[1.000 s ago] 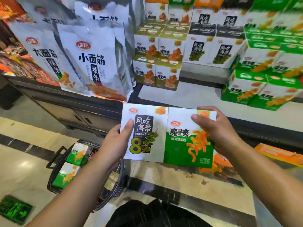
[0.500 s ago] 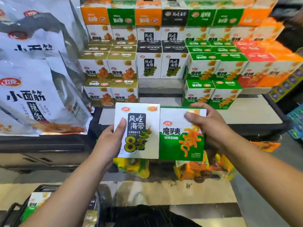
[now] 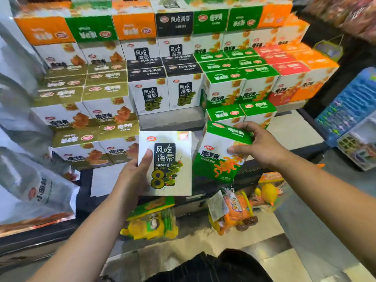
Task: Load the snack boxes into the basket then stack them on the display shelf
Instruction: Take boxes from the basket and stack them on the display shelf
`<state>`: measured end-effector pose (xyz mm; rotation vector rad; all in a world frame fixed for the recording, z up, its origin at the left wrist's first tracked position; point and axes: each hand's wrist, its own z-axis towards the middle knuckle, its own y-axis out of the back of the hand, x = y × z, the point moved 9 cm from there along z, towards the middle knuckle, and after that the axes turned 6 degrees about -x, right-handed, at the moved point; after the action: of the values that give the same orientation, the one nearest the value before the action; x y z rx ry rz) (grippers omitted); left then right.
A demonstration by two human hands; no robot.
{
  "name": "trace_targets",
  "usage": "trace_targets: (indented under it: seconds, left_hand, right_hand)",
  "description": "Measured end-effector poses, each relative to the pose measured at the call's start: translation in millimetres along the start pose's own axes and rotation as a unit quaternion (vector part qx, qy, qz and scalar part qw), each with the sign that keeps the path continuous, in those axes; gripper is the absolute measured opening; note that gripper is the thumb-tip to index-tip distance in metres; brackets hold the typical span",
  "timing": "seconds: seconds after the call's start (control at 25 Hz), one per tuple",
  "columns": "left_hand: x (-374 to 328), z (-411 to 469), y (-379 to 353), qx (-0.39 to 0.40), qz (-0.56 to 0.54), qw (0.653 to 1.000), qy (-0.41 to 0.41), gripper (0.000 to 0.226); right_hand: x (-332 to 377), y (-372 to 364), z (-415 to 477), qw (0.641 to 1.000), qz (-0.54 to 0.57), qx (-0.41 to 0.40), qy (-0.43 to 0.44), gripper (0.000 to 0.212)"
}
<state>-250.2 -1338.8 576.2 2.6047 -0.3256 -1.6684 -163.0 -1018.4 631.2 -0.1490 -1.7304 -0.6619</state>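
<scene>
Snack boxes in hand: two, one per hand, held side by side in front of the display shelf; whether they touch cannot be told.
Left hand [image 3: 134,176]: grips the kelp box [image 3: 168,165] at its left edge, with the thumb flat on the printed front and the other fingers hidden behind. The box is upright and faces the camera.
Right hand [image 3: 262,147]: holds the green box [image 3: 219,153] from above, fingers curled over its green top and the thumb pressed on the white front. The box is tilted, with one lower corner pointing down.
Hanging packets: a yellow packet [image 3: 152,222] and an orange packet [image 3: 234,212] are below the held boxes, against the dark front of the shelf base.
Display shelf [image 3: 293,131]: its pale ledge shows to the right of the right hand.
Green stack [image 3: 240,115]: green-topped boxes just behind the green box, with taller tiers behind them.
Black-topped stack [image 3: 148,94]: boxes of the kelp kind behind the kelp box, two side by side in front.
Olive stack [image 3: 91,119]: olive-topped boxes to the left, several tiers high.
Red and orange boxes [image 3: 295,82]: at the far right of the display.
White bags [image 3: 36,192]: large and printed, along the left edge.
Blue crate [image 3: 350,106]: beyond the shelf's right end.
</scene>
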Motion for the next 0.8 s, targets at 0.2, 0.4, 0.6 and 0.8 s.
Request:
trace_targets:
  seconds: [0.2, 0.4, 0.6, 0.8]
  left_hand:
    - [-2.4, 12.8, -28.7, -0.014, 0.014, 1.0, 0.0, 0.032]
    - [-8.0, 13.4, -45.1, -0.055, 0.07, 0.996, -0.024, 0.068]
    - [-4.9, 11.7, -58.9, -0.086, 0.092, 0.992, -0.015, 0.056]
    - [0.4, 6.3, -68.9, -0.097, 0.068, 0.993, -0.004, 0.038]
  right_hand:
    - [-11.7, 15.6, 39.6, 0.977, -0.191, 0.015, 0.09, 0.076]
    - [-26.5, 23.6, 67.6, 0.968, -0.218, 0.034, 0.117, 0.064]
    - [-35.9, 25.2, 88.2, 0.964, -0.208, 0.047, 0.161, 0.062]
    - [-48.5, 15.5, 97.7, 0.934, -0.259, 0.067, 0.238, 0.058]
